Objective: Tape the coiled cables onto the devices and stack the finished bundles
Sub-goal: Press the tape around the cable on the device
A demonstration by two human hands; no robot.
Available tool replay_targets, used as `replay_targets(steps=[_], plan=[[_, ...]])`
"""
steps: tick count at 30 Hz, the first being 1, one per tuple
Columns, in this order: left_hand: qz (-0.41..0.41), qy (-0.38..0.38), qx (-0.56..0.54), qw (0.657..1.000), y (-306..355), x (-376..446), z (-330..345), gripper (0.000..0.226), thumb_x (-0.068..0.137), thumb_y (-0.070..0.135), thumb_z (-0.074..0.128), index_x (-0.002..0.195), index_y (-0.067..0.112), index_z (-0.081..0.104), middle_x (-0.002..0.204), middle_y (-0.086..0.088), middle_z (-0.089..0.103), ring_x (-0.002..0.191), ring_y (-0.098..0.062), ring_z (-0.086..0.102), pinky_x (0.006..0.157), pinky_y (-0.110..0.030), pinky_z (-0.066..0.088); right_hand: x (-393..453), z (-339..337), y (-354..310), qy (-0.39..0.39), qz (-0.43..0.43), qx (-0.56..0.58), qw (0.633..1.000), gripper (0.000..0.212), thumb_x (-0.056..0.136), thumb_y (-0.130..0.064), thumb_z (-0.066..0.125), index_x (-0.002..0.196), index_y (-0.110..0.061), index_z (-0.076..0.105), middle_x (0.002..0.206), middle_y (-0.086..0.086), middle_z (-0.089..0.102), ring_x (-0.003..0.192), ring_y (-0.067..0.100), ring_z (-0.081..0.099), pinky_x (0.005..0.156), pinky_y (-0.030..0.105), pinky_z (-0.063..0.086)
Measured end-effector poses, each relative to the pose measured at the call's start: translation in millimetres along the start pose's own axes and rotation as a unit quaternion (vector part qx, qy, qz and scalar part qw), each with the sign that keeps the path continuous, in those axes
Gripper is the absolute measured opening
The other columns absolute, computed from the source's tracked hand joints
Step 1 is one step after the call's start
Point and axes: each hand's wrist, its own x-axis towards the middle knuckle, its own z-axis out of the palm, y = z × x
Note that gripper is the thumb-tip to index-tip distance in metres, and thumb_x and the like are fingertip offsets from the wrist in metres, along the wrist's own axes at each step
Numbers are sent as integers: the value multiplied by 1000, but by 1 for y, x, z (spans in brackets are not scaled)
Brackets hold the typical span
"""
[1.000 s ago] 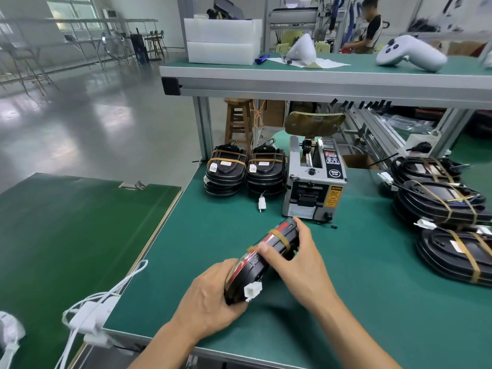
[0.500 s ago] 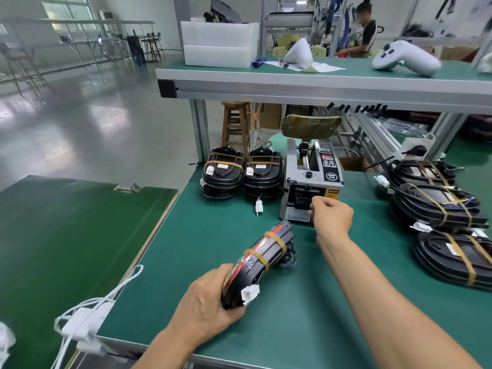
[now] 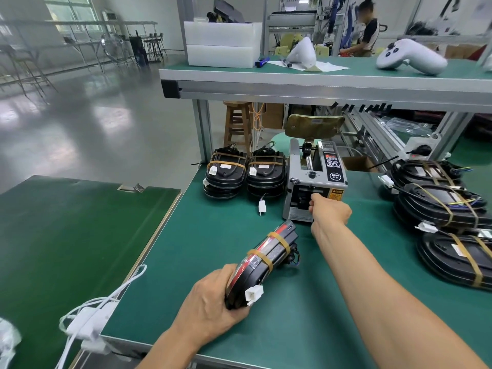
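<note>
our right hand (image 3: 328, 210) has left the device (image 3: 262, 265) and now pinches at the dispenser (image 3: 314, 179) mouth, centre frame; tape itself unseen. our left hand (image 3: 213, 307) grips the twice-taped device low centre, so another strip seems due.

The green desk (image 3: 306, 315) is carrying a tape dispenser (image 3: 314, 182), two taped bundle stacks (image 3: 245, 174) beside it, and more bundles (image 3: 442, 209) at right.
</note>
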Motion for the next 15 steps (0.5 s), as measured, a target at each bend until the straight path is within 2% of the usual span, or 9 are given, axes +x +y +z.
replay_targets(steps=[2,4,6,9,11,13,15], plan=[[0,2,-1,1000,1,0,0,38,83,54,77,112,35,59,84,17,60,73,-8,56,67,-30,53,2,2,0,10,6,3,1000,16,78,-8,76,66,-13,65,62,2,69,52,14,61,53,25,48],[-1,9,-5,1000,2,0,-1,37,83,55,76,110,36,59,82,16,60,72,-9,56,66,-30,52,4,6,0,21,12,6,1000,16,76,-10,78,70,-12,63,74,6,72,61,21,65,57,28,50],[0,16,-9,1000,4,1,-1,36,84,58,75,108,37,58,80,15,60,70,-9,56,66,-27,50,6,8,-1,31,11,-2,999,25,73,-13,79,71,-12,54,82,8,70,67,26,63,62,30,49],[-3,19,-7,1000,4,1,-1,37,85,59,74,107,35,59,79,15,60,69,-10,56,65,-30,52,0,1,0,37,-3,-67,997,33,74,-18,81,68,-10,49,77,7,64,68,26,59,67,36,52],[-4,18,-6,1000,4,0,-1,38,85,59,75,108,33,60,81,15,60,70,-10,57,64,-33,53,-8,-15,11,-8,-10,-86,996,34,76,-20,78,64,-4,51,72,7,63,68,25,54,70,38,50],[-4,19,-5,1000,5,0,-1,37,84,57,76,109,34,60,81,15,60,70,-10,56,64,-33,53,-18,-37,21,-96,-44,-89,990,21,81,-20,75,70,-8,61,71,5,60,73,19,50,71,33,42],[-5,18,-6,1000,5,1,-1,37,84,55,76,109,35,59,80,15,59,70,-10,55,64,-32,52,-30,-58,25,-179,-81,-98,976,14,86,-20,75,76,-12,70,77,2,66,82,18,56,78,34,43]])
